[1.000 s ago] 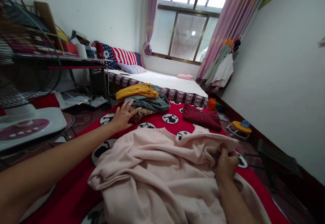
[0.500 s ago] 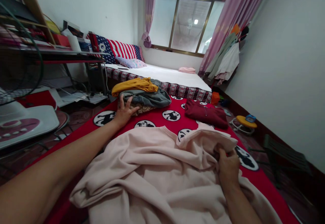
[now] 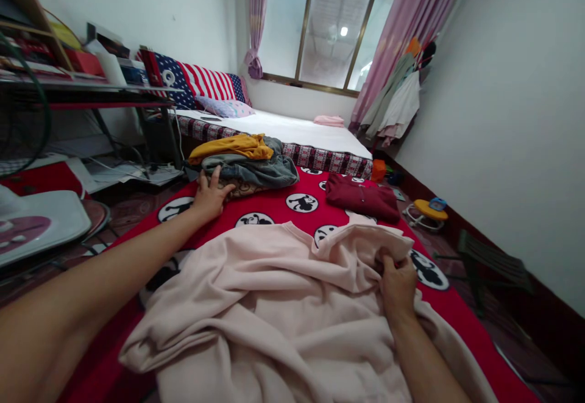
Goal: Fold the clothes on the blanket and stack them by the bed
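Observation:
A pale pink garment [image 3: 274, 305], apparently a sweatshirt, lies rumpled across the near part of the red patterned cloth [image 3: 269, 205]. At its upper right, my right hand [image 3: 398, 284] is closed on a fold of it. My left hand [image 3: 210, 197] reaches forward with its fingers spread against the near left side of a clothes pile. In that pile, a mustard-yellow garment [image 3: 233, 149] lies on top of a grey-blue one [image 3: 256, 171], with a brown patterned piece underneath. A folded dark red garment [image 3: 363, 199] rests at the far right of the cloth.
Beyond the cloth stands a bed [image 3: 292, 125] with a white top. A cluttered desk [image 3: 91, 89] and a white plastic seat [image 3: 41, 226] are on the left. To the right are a yellow stool [image 3: 429, 210] and a dark folding chair [image 3: 496, 263]. Clothes [image 3: 400, 104] hang by the curtain.
The whole view has shifted slightly, so things appear a little further left. My left hand stays at the pile, and my right hand keeps its hold on the pink garment.

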The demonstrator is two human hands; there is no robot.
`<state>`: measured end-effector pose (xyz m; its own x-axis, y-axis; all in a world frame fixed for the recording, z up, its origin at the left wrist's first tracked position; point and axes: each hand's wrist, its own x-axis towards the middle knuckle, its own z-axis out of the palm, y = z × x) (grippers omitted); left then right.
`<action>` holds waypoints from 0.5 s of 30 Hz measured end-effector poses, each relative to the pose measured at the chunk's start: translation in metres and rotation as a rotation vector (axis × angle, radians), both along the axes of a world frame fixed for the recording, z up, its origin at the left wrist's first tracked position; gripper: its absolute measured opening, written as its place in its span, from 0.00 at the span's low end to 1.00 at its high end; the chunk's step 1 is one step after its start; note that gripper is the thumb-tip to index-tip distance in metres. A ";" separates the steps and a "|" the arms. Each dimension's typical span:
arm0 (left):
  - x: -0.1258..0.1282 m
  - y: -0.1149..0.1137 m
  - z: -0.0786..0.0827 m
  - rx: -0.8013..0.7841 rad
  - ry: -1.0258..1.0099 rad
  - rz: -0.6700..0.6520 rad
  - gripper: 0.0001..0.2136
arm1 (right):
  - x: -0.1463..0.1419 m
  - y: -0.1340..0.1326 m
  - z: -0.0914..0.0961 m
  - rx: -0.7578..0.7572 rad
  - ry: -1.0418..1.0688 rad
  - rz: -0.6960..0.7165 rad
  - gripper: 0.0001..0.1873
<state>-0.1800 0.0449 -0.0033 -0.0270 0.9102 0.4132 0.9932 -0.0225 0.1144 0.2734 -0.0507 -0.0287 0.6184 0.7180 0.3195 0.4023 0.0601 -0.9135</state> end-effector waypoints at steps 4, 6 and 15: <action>0.020 -0.035 0.018 -0.181 0.010 -0.009 0.21 | 0.003 -0.001 -0.001 0.074 0.040 0.016 0.22; 0.030 -0.058 0.022 -0.249 -0.014 -0.108 0.21 | 0.003 -0.002 0.000 0.107 0.083 0.015 0.25; 0.045 -0.111 0.036 -0.662 -0.215 -0.336 0.17 | 0.010 -0.013 0.023 0.157 0.024 0.081 0.25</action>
<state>-0.1350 -0.0662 0.0327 0.2765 0.9394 -0.2028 0.8994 -0.1786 0.3990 0.2833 -0.0641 -0.0054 0.5691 0.7084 0.4175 0.3686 0.2341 -0.8996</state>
